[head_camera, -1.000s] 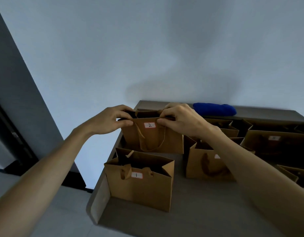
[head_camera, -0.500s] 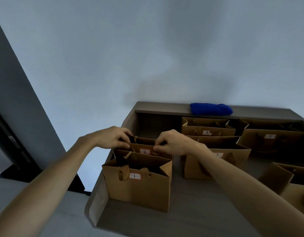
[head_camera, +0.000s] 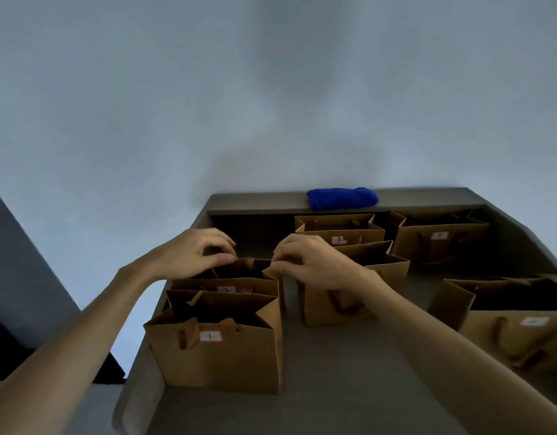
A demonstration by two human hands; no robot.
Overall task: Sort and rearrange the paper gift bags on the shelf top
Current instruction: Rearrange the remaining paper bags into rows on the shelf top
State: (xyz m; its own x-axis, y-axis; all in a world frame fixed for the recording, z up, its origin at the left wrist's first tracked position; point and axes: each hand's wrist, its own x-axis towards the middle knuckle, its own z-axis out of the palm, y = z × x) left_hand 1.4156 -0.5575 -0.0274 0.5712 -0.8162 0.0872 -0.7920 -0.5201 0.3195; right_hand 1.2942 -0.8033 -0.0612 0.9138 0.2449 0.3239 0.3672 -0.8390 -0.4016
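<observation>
Several brown paper gift bags with numbered labels stand on the grey shelf top (head_camera: 349, 403). Bag 1 (head_camera: 217, 359) is at the front left. Bag 2 (head_camera: 230, 285) stands directly behind it, touching it. My left hand (head_camera: 192, 252) pinches the left end of bag 2's far rim. My right hand (head_camera: 311, 260) pinches that rim's right corner. Bag 3 (head_camera: 338, 235) stands at the back. In front of it is another bag (head_camera: 383, 271), its label hidden by my right wrist.
A folded blue cloth (head_camera: 343, 198) lies on the raised back ledge. Another labelled bag (head_camera: 440, 243) stands at the back right, and one more (head_camera: 521, 334) at the right front. The shelf's left edge drops off beside bag 1. A plain wall rises behind.
Bag 2 was held up in the air one second ago. Both hands have brought it down, and it now stands on the shelf right behind bag 1.
</observation>
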